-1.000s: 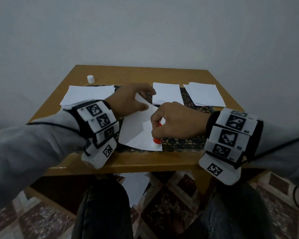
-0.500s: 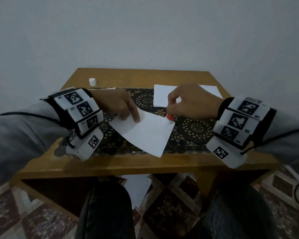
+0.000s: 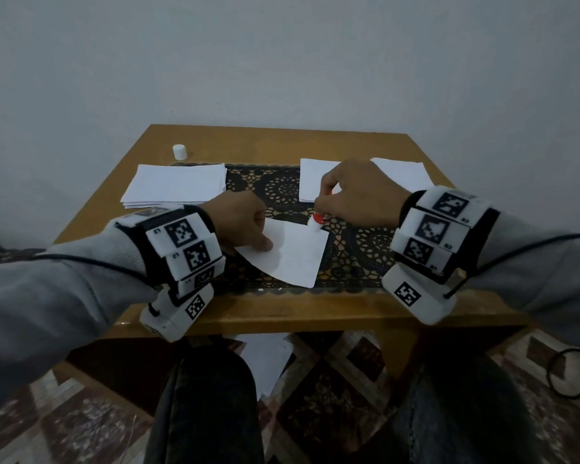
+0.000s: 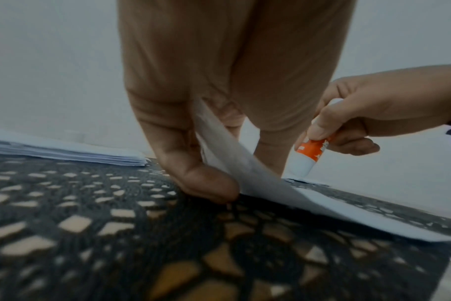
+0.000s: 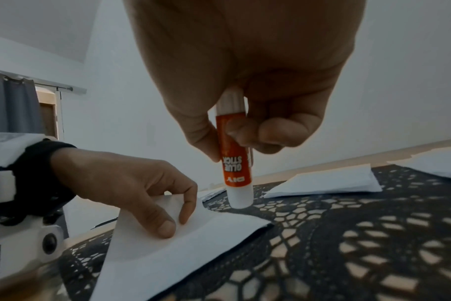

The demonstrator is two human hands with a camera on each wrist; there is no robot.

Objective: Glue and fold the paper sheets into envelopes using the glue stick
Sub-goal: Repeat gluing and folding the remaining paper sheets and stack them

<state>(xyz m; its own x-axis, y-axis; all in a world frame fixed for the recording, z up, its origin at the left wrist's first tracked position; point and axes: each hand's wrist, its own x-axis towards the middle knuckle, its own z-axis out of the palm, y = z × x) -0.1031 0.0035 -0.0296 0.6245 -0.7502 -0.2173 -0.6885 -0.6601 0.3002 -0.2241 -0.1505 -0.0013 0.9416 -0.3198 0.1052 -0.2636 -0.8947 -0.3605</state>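
Hands' fingertips hidden overhead: left hand (image 3: 241, 222) masking paper sheet (image 3: 292, 256), right hand (image 3: 359, 192) masking glue stick (image 3: 318, 220).

Three cameras on your body, all trained on one sheet of paper.

Your head camera looks forward and down from well above, taking in both forearms and the whole table (image 3: 154, 135). Your left wrist camera sits low, very close behind your left hand (image 4: 219, 81), looking along the fingers toward the wall. Your right wrist camera looks down past your right hand (image 5: 245, 61), close to the glue stick (image 5: 236, 160) in its fingers. All three views share the paper sheet (image 3: 295, 256) beneath your fingertips, and each wrist view catches the opposite hand.
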